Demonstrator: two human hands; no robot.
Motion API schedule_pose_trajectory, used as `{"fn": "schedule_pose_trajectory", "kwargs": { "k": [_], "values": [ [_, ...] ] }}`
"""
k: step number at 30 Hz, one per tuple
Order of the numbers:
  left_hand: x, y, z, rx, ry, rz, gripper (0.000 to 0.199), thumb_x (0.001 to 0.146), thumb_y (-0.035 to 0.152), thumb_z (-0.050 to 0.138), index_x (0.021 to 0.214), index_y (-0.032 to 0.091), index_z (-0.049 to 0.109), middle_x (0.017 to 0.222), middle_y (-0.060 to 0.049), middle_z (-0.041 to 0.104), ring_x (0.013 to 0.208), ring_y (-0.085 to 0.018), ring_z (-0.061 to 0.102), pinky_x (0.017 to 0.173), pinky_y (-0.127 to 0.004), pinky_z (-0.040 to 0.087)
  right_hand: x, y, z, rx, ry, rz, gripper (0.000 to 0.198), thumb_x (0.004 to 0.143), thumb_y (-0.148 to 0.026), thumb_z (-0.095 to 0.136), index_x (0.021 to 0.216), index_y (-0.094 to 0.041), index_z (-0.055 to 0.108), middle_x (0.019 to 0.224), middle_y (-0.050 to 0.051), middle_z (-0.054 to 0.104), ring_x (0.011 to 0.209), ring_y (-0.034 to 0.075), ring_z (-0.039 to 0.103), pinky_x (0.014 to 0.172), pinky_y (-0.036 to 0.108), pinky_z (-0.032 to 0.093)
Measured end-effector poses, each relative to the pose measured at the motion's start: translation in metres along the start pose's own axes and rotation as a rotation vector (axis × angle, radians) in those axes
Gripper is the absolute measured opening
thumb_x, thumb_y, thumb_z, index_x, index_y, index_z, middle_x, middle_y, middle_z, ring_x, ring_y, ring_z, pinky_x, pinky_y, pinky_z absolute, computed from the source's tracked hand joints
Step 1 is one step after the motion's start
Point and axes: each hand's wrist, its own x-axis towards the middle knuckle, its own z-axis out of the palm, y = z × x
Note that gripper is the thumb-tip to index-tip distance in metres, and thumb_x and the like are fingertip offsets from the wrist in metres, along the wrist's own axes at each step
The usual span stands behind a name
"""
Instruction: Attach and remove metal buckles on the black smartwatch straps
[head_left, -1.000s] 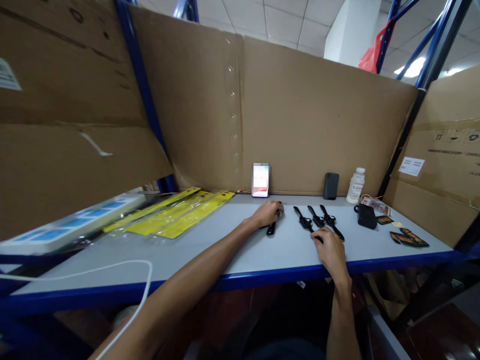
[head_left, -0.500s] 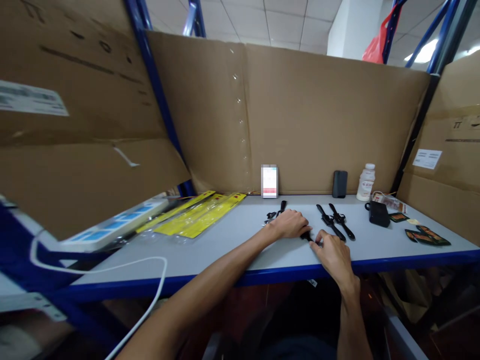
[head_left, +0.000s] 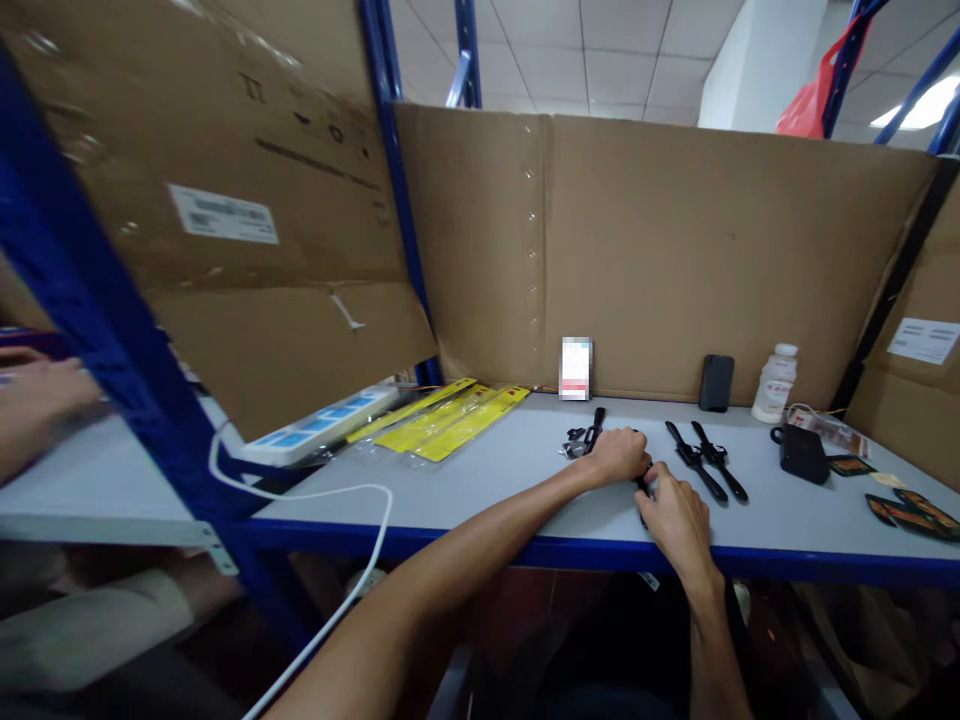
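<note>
Near the front of the table, a black spokeshave (head_left: pixel 643 487) is mostly hidden between my two hands. My left hand (head_left: pixel 621 454) is closed round its far part. Fingers of my right hand (head_left: pixel 677 508) pinch it near the middle, with one end showing below them. Right of my hands lie two more black spokeshaves, a nearer-left one (head_left: pixel 695 461) and a right one (head_left: pixel 720 461), side by side. Beyond my left wrist rests another black handled piece (head_left: pixel 595 430) with small dark and metallic parts (head_left: pixel 575 443) beside it.
Yellow cards in clear packaging (head_left: pixel 472 425) lie left, beside a white power strip (head_left: pixel 322 428). A phone (head_left: pixel 576 369), a black case (head_left: pixel 717 383) and a bottle (head_left: pixel 775 384) stand at the back. A black pouch (head_left: pixel 802 454) sits right. Another person's hand (head_left: pixel 49 395) shows far left.
My view has swung left, bringing another person's hand into sight. The spokeshave in my hands has turned to point more toward me. My hands have drawn closer together.
</note>
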Motion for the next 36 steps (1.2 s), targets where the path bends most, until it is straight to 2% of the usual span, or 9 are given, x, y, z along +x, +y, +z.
{"fn": "schedule_pose_trajectory", "kwargs": {
  "k": [6,10,14,18,24,28,30,32,36],
  "values": [
    [-0.014,-0.003,-0.009,0.035,-0.077,0.271,0.023,0.099,0.028,0.049,0.111,0.019,0.067,0.1,-0.015,0.075,0.094,-0.033,0.074,0.078,-0.04,0.056,0.004,0.01,0.004,-0.025,0.029,0.007,0.026,0.1,-0.034,0.05,0.119,-0.025,0.065,0.099,0.009,0.076,0.095,0.026,0.072,0.073,0.032,0.041],
    [-0.015,0.001,-0.007,0.007,0.034,0.358,0.033,0.101,0.03,0.05,0.132,0.022,0.058,0.116,-0.014,0.071,0.099,-0.031,0.072,0.077,-0.038,0.055,0.006,0.023,0.004,0.025,0.077,-0.077,0.022,0.098,-0.03,0.054,0.11,-0.025,0.071,0.108,0.006,0.074,0.098,0.024,0.07,0.075,0.031,0.043],
    [-0.01,-0.001,-0.006,-0.019,0.064,0.471,0.022,0.1,0.021,0.049,0.113,0.022,0.066,0.12,-0.01,0.068,0.109,-0.026,0.068,0.076,-0.032,0.052,0.008,0.037,0.006,0.114,0.102,-0.199,0.019,0.094,-0.029,0.058,0.096,-0.026,0.077,0.121,0.004,0.069,0.108,0.022,0.067,0.084,0.03,0.047],
    [-0.009,-0.006,-0.005,-0.012,0.084,0.471,0.018,0.102,0.023,0.049,0.103,0.02,0.066,0.115,-0.01,0.069,0.104,-0.023,0.068,0.074,-0.031,0.048,0.011,0.042,0.01,0.171,0.122,-0.304,0.023,0.091,-0.025,0.06,0.105,-0.023,0.078,0.128,0.006,0.068,0.122,0.025,0.061,0.103,0.033,0.044],
    [-0.01,-0.002,0.001,-0.04,0.087,0.421,0.022,0.104,0.026,0.044,0.099,0.02,0.064,0.106,-0.008,0.072,0.097,-0.021,0.068,0.075,-0.029,0.047,0.011,0.051,0.006,0.246,0.085,-0.362,0.029,0.089,-0.022,0.06,0.113,-0.022,0.077,0.131,0.007,0.069,0.124,0.025,0.061,0.108,0.034,0.043],
    [-0.009,0.0,-0.005,-0.007,0.091,0.38,0.025,0.105,0.032,0.045,0.102,0.02,0.066,0.108,-0.011,0.073,0.102,-0.024,0.069,0.081,-0.032,0.05,0.002,0.063,-0.001,0.202,0.108,-0.22,0.039,0.089,-0.026,0.064,0.128,-0.024,0.07,0.137,0.007,0.066,0.117,0.025,0.065,0.097,0.034,0.048],
    [-0.007,-0.007,-0.013,0.024,0.119,0.261,0.026,0.104,0.033,0.046,0.104,0.018,0.067,0.11,-0.013,0.074,0.103,-0.026,0.07,0.084,-0.034,0.051,-0.003,0.065,-0.004,0.16,0.104,-0.145,0.037,0.09,-0.027,0.064,0.126,-0.024,0.07,0.127,0.007,0.07,0.11,0.026,0.068,0.091,0.034,0.048],
    [-0.004,-0.022,-0.019,0.041,0.144,0.06,0.026,0.104,0.03,0.045,0.106,0.018,0.067,0.111,-0.015,0.075,0.103,-0.027,0.071,0.084,-0.035,0.051,-0.007,0.063,-0.006,0.152,0.088,-0.138,0.031,0.092,-0.025,0.063,0.121,-0.022,0.072,0.12,0.007,0.072,0.109,0.025,0.068,0.092,0.032,0.046],
    [0.004,-0.059,-0.018,0.062,0.149,-0.214,0.029,0.104,0.033,0.045,0.115,0.016,0.065,0.118,-0.019,0.072,0.111,-0.032,0.069,0.087,-0.038,0.052,-0.004,0.051,-0.006,0.17,0.086,-0.147,0.029,0.094,-0.021,0.062,0.121,-0.02,0.072,0.121,0.008,0.072,0.111,0.024,0.068,0.093,0.03,0.045]
  ]
}}
